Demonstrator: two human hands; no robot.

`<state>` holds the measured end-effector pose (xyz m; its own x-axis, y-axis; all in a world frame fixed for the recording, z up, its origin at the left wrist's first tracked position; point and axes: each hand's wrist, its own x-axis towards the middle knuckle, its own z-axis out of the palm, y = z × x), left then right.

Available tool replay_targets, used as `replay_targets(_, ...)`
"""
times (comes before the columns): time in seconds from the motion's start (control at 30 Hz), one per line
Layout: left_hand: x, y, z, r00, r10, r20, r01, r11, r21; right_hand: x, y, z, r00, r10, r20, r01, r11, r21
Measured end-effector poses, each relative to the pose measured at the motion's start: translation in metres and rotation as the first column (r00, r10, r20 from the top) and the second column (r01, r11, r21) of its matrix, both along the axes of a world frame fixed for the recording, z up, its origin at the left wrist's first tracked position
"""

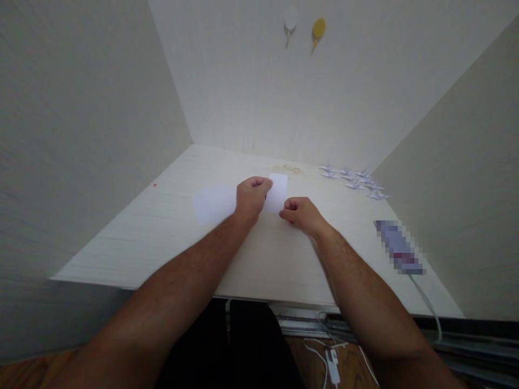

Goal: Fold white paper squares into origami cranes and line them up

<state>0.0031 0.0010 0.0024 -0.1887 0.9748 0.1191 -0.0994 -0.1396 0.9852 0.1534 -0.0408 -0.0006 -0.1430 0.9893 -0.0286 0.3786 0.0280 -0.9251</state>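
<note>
A small white sheet of paper point(278, 190) is between my two hands over the middle of the desk. My left hand point(252, 199) pinches its left edge between thumb and fingers. At its lower right corner, my right hand point(299, 214) is closed in a pinch on the paper. More white paper point(213, 202) lies flat on the desk to the left, partly covered by my left hand and forearm.
Several folded white paper cranes point(354, 181) stand at the back right of the desk point(275, 259). A blurred-out phone-like device point(399, 247) with a white cable lies at the right edge. Walls enclose three sides; two hooks point(318, 28) hang on the back wall. A power strip point(333, 366) lies below.
</note>
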Motion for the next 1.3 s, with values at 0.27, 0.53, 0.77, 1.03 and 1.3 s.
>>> replay_targets(0.27,0.003,-0.004,-0.001,0.991,-0.134,-0.013,0.135,0.991,0.013,-0.002,0.011,-0.005,0.931,-0.256,-0.259,0.298,0.944,0.140)
replay_targets(0.53,-0.012,0.001,0.003,0.877,-0.397,-0.270,0.403,0.915,-0.035,0.012,0.006,-0.001,0.997,-0.030,0.075,0.020,0.992,0.128)
replay_targets(0.77,-0.022,0.005,0.006,0.636,-0.428,-0.643,0.520,0.852,-0.052,0.010,0.004,-0.002,0.979,0.018,0.204,-0.054,0.984,0.172)
replay_targets(1.03,-0.019,0.004,0.003,0.598,-0.436,-0.673,0.580,0.815,-0.013,0.012,0.002,0.001,0.972,0.067,0.226,-0.110,0.976,0.187)
replay_targets(1.3,-0.026,0.008,0.006,0.856,-0.321,-0.404,0.332,0.942,-0.045,0.024,0.007,0.009,0.987,-0.151,0.052,0.135,0.963,0.234)
